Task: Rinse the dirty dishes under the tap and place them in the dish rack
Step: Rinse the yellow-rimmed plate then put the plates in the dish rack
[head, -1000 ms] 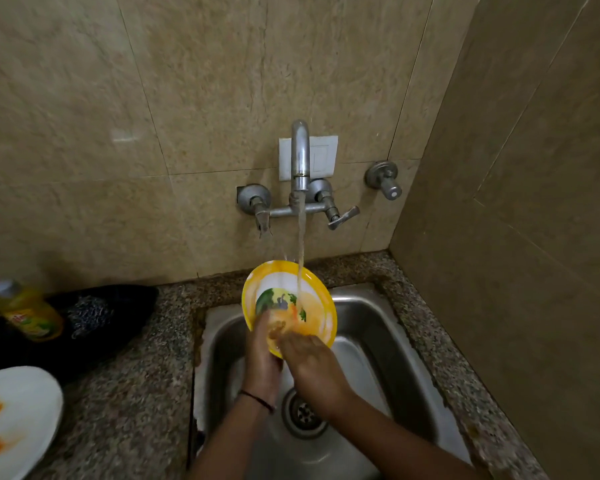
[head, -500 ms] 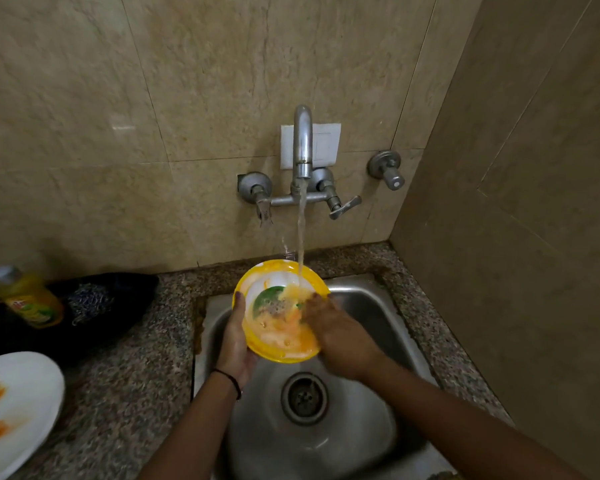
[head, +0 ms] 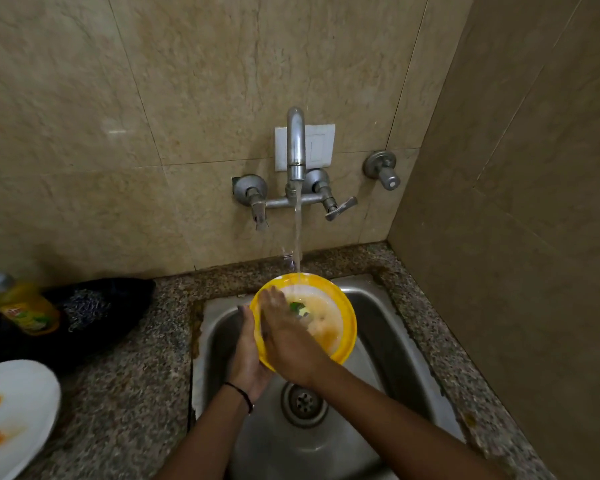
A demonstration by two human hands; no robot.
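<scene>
Right hand has slid left across the plate, left hand beneath.

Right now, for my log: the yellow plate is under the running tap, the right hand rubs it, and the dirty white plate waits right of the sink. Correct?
No: the head view shows the white plate left of the sink, not right.

Large beige marbled tiles with thin dark joints face the back wall, which meets a side wall of the same tile in a corner on the right. A white blank cover sits flat on the back wall, and a faint glare shows on the glossy tile further left. Below runs a speckled grey-brown granite counter, dimly lit
</scene>
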